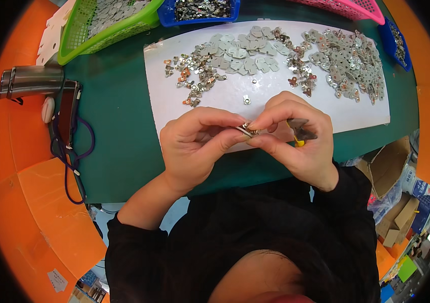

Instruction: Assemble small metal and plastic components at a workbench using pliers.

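Observation:
My left hand (192,144) and my right hand (303,139) meet over the near edge of a white sheet (270,103). Between both sets of fingertips is a small shiny metal piece (249,130), mostly covered by the fingers. Tucked in my right palm is a tool with a dark metal head and a yellow handle (300,143), possibly pliers. On the sheet beyond lie flat grey metal plates (240,53), small silver and copper-coloured clips (200,81), and a pile of plates with clips on them (348,65). One loose clip (247,100) lies just beyond my fingers.
A green basket of metal plates (86,48), a blue tray of small parts (200,22) and a pink basket (366,12) stand along the far side. Another blue tray (394,45) is at right. At left are a steel flask (36,82) and a phone with a purple cord (68,113).

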`<state>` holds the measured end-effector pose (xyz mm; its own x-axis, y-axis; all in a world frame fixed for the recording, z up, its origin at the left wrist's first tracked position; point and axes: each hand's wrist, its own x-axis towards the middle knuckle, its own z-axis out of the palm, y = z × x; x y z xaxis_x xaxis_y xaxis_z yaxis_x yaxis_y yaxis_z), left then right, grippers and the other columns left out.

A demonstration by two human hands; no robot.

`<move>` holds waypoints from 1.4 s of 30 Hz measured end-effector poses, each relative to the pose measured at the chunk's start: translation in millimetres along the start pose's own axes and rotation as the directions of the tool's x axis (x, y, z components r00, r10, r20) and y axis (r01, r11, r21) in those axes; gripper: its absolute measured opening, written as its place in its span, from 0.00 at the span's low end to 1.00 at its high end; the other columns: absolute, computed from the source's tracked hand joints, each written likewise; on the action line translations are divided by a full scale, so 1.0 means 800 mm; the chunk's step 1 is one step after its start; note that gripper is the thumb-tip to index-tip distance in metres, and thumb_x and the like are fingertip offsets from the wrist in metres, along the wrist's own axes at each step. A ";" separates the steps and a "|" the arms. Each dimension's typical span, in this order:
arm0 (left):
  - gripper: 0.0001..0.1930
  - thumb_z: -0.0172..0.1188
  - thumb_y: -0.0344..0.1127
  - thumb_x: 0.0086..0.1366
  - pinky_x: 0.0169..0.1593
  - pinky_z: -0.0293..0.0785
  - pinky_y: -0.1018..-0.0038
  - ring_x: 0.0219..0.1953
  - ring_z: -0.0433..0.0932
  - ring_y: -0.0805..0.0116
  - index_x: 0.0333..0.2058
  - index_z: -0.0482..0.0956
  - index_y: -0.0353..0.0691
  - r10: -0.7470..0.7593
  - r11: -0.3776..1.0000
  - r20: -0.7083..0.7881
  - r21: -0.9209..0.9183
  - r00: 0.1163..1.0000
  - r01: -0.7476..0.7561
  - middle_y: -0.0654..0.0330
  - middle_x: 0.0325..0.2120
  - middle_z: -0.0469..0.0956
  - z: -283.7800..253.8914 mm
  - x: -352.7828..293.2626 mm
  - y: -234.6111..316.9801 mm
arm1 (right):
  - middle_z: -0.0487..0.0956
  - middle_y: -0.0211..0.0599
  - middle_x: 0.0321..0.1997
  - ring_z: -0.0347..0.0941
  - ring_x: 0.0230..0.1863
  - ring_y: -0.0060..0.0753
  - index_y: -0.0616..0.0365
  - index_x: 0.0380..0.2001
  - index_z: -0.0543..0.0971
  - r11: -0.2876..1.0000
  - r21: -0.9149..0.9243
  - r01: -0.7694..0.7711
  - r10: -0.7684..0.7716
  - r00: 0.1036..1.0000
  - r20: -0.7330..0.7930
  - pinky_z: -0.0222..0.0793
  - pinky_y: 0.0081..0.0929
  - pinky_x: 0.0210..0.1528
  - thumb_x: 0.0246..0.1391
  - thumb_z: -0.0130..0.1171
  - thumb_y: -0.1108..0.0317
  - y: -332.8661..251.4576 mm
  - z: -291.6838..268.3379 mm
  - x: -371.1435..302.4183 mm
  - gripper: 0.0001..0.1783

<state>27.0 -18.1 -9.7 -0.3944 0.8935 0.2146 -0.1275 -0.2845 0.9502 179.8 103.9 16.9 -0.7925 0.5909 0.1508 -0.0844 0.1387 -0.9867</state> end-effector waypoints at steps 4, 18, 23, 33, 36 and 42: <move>0.12 0.61 0.18 0.62 0.45 0.80 0.77 0.40 0.82 0.68 0.46 0.78 0.27 -0.089 0.991 -0.007 -0.104 0.996 0.088 0.53 0.39 0.82 -0.001 0.006 0.002 | 0.77 0.36 0.35 0.73 0.37 0.24 0.62 0.33 0.80 0.998 0.063 0.003 -0.005 1.000 0.031 0.67 0.19 0.39 0.47 0.66 0.84 0.003 0.001 0.006 0.10; 0.14 0.69 0.26 0.54 0.34 0.79 0.74 0.32 0.84 0.61 0.41 0.84 0.38 0.207 0.735 0.212 0.611 0.955 -0.295 0.55 0.33 0.84 -0.005 0.018 0.006 | 0.81 0.28 0.34 0.70 0.32 0.12 0.61 0.37 0.82 0.977 0.174 -0.121 0.115 0.993 0.040 0.63 0.13 0.34 0.54 0.64 0.77 0.015 -0.007 0.001 0.06; 0.12 0.69 0.26 0.55 0.33 0.79 0.74 0.30 0.84 0.61 0.39 0.84 0.37 0.218 0.731 0.246 0.600 0.944 -0.325 0.56 0.31 0.84 -0.009 0.019 0.007 | 0.76 0.35 0.38 0.73 0.41 0.24 0.62 0.33 0.79 0.952 0.199 -0.233 0.212 0.970 0.120 0.69 0.20 0.43 0.51 0.63 0.81 0.002 -0.010 0.001 0.06; 0.11 0.68 0.25 0.54 0.33 0.79 0.73 0.31 0.84 0.61 0.38 0.82 0.36 0.298 0.744 0.267 0.536 0.916 -0.398 0.56 0.31 0.84 -0.009 0.017 0.003 | 0.77 0.36 0.36 0.71 0.38 0.26 0.63 0.33 0.79 0.994 -0.002 0.108 -0.108 0.993 0.045 0.65 0.21 0.41 0.44 0.69 0.81 0.013 -0.004 -0.002 0.12; 0.11 0.67 0.24 0.54 0.34 0.80 0.72 0.32 0.84 0.60 0.38 0.82 0.36 0.282 0.739 0.258 0.556 0.924 -0.380 0.56 0.32 0.84 -0.007 0.017 0.004 | 0.77 0.36 0.35 0.71 0.38 0.26 0.63 0.33 0.80 0.996 0.036 0.076 -0.077 0.997 0.025 0.65 0.21 0.42 0.44 0.69 0.81 0.012 -0.003 -0.002 0.12; 0.13 0.65 0.21 0.53 0.35 0.79 0.71 0.32 0.83 0.58 0.38 0.81 0.36 0.309 0.714 0.300 0.554 0.902 -0.429 0.55 0.32 0.83 -0.010 0.022 -0.001 | 0.77 0.36 0.34 0.71 0.37 0.27 0.63 0.32 0.81 0.998 0.009 0.068 -0.068 0.997 0.025 0.66 0.22 0.41 0.43 0.68 0.83 0.009 -0.005 0.000 0.11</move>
<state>13.1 -5.1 -8.7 -0.1226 0.8225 0.5554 0.5820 -0.3937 0.7115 181.5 108.4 10.2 -0.7997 0.5601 0.2162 -0.1435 0.1713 -0.9747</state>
